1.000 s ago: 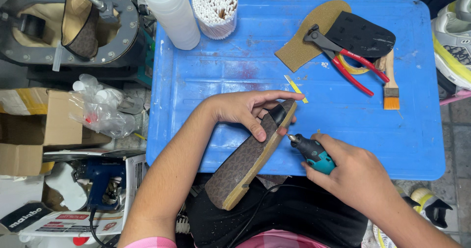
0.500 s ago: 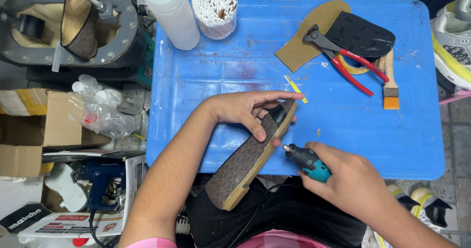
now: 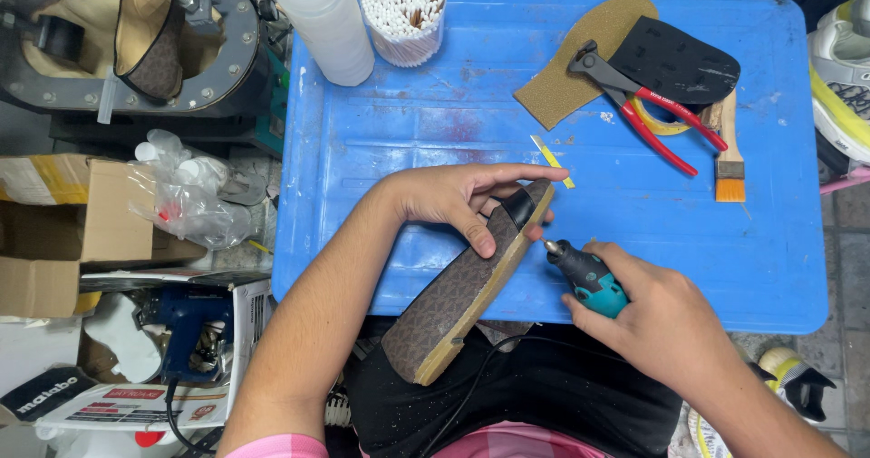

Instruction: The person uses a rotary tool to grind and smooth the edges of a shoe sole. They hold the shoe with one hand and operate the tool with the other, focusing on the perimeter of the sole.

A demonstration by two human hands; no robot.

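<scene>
At my nine o'clock sat an open brown cardboard box point(image 3: 54, 231). At my seven o'clock lay a white tool carton point(image 3: 109, 404) with red-and-black label.

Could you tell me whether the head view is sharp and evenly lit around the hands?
Head view: even, soft light, faint shadows only; left hand, shoe and rotary tool in the right hand are sharp; mild sheen on the blue table, no strong glare.

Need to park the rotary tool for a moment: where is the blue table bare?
Blue table is bare on the right, below the brush and pliers, and mid-left below the white bottle. Crowded: the top edge, and around the shoe.
</scene>
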